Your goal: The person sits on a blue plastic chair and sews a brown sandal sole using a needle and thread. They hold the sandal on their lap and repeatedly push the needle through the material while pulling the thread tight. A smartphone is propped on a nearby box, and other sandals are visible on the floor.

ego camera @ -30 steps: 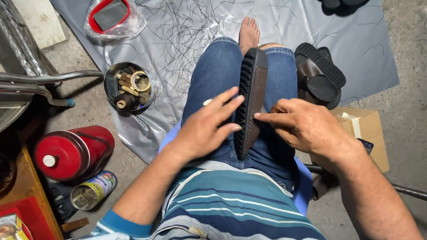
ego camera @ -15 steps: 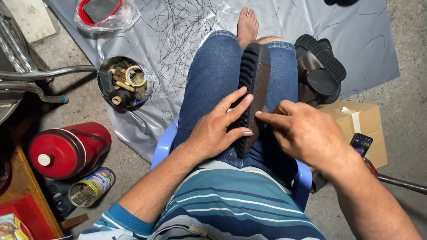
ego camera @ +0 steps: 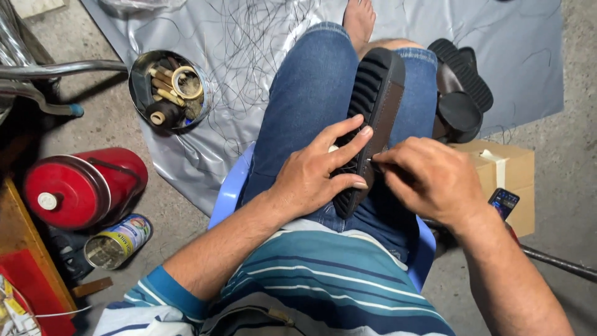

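The person sat on a blue chair (ego camera: 229,193), seen from above. A black sandal (ego camera: 372,102) with a ridged sole stood on edge between the denim-clad thighs, running from 12 o'clock down toward 6 o'clock, sole turned to the left.

The left hand (ego camera: 317,171) lay flat against the sole near its lower end, fingers (ego camera: 348,138) spread across the ridges and pressing the sandal in place. The grip was wide and open-palmed, steadying rather than wrapping.

The right hand (ego camera: 429,177) sat just beside the sandal at 3 o'clock, fingertips pinched narrowly at the brown side edge. What the pinch held was too small to tell.

A gray sheet (ego camera: 249,37) covered the floor at 12 o'clock, strewn with thin dark threads (ego camera: 249,56). On it, at 10 o'clock from the sandal, stood a round tin (ego camera: 166,90) holding spools and a tape roll. A red cylinder (ego camera: 84,186) lay at 9 o'clock, with a can (ego camera: 118,239) just below it at 8 o'clock. Dark sandals (ego camera: 460,93) were stacked at 2 o'clock, touching the right thigh. A cardboard box (ego camera: 504,177) stood at 3 o'clock, with a phone (ego camera: 504,202) against its front.
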